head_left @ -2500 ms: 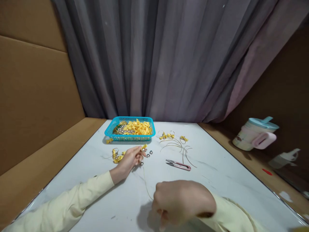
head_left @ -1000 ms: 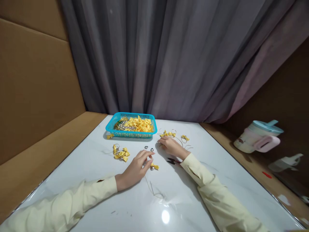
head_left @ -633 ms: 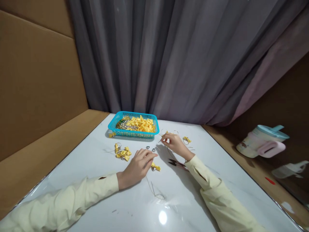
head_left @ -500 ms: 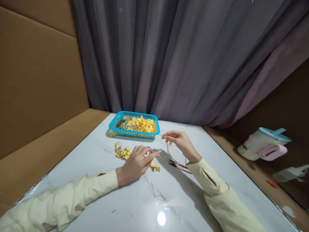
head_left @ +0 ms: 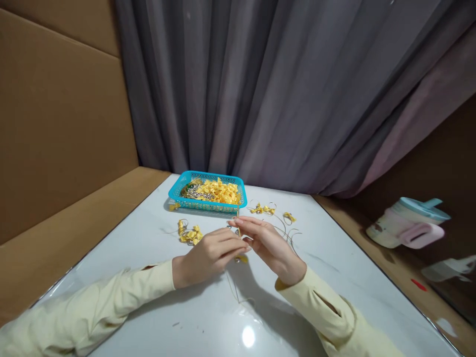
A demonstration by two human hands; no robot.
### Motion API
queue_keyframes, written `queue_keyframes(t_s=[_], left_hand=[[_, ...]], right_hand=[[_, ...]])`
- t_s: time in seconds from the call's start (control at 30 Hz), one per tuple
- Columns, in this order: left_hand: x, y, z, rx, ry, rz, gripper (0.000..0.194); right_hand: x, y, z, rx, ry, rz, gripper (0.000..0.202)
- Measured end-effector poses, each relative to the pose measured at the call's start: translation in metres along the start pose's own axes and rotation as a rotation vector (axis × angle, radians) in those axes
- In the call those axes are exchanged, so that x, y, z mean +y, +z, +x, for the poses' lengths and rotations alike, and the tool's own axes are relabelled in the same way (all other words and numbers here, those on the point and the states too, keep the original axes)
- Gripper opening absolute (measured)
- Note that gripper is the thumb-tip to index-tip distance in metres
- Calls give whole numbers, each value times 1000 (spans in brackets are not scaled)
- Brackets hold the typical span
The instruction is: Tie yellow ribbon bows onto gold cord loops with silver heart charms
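Note:
My left hand (head_left: 211, 250) rests low over the table, its fingers closed and their tips meeting those of my right hand (head_left: 269, 245). What the left fingers hold is hidden. A thin gold strand (head_left: 238, 228) stands upright at my right fingertips, which close on it. Just below the fingertips lies a yellow ribbon bow (head_left: 242, 259) with a silvery bead. To the left of my left hand is a cluster of yellow bows (head_left: 191, 235) with beads. A needle (head_left: 235, 290) with thin thread lies in front of the hands.
A blue basket (head_left: 208, 206) of yellow bows and silvery beads stands at the back. More bows (head_left: 263, 209) and loose cord (head_left: 286, 230) lie behind my right hand. A lidded cup (head_left: 405, 223) with a pink handle stands at the right, beside a clear plastic item (head_left: 446, 268).
My right hand has moved left and down to meet my left hand, uncovering bows and cord behind it. The snips seen under my right wrist are now out of sight.

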State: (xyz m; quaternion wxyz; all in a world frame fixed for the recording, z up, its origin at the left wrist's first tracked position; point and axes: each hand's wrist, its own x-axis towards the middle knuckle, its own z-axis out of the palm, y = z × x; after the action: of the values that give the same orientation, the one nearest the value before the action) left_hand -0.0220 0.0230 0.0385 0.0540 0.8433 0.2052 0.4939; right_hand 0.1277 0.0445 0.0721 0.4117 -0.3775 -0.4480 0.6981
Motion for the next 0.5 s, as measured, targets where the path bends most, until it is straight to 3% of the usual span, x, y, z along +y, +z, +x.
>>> queue_keyframes(t_s=[0.23, 0.4, 0.5], left_hand=[[4, -18, 20, -14, -634, -498, 18], [1, -25, 26, -3, -873, -826, 17], [0, -26, 26, -2, -991, -888, 15]], right_hand=[[-9, -7, 7, -10, 36, 190, 15], [-15, -12, 4, 1, -46, 145, 14], [-17, -12, 2, 26, -117, 51, 14]])
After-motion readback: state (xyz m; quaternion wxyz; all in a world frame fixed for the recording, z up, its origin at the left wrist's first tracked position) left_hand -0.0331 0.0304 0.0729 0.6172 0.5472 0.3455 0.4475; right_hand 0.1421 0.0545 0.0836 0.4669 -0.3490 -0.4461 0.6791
